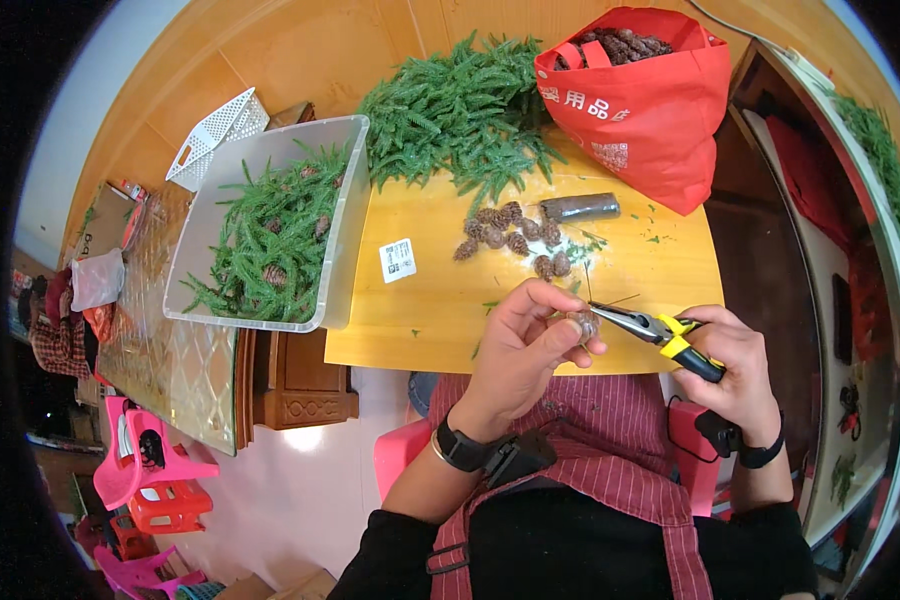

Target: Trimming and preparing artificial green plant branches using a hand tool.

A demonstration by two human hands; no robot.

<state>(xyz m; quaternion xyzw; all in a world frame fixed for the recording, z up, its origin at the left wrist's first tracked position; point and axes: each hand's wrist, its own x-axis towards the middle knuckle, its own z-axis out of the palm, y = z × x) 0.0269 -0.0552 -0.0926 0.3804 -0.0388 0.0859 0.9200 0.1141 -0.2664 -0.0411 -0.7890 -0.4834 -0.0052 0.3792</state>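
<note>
Between the fingertips of my left hand (525, 340) is a small brown pine cone (586, 324), with thin dark wire sticking up and out beside it. My right hand (732, 365) is wrapped round yellow-and-black needle-nose pliers (660, 332). The jaws reach left to the wire just above the cone; whether they grip it is too small to tell. Beyond my hands, several loose pine cones (518, 242) lie on the yellow table (420, 310). Right behind them rests a dark bundle (580, 206), seemingly of wire.
At the left, a translucent plastic bin (340, 290) holds green sprigs with pine cones. A heap of green artificial branches (460, 110) covers the table's back. A red bag (640, 110) full of pine cones stands at the back right. A white label (397, 260) lies near the bin.
</note>
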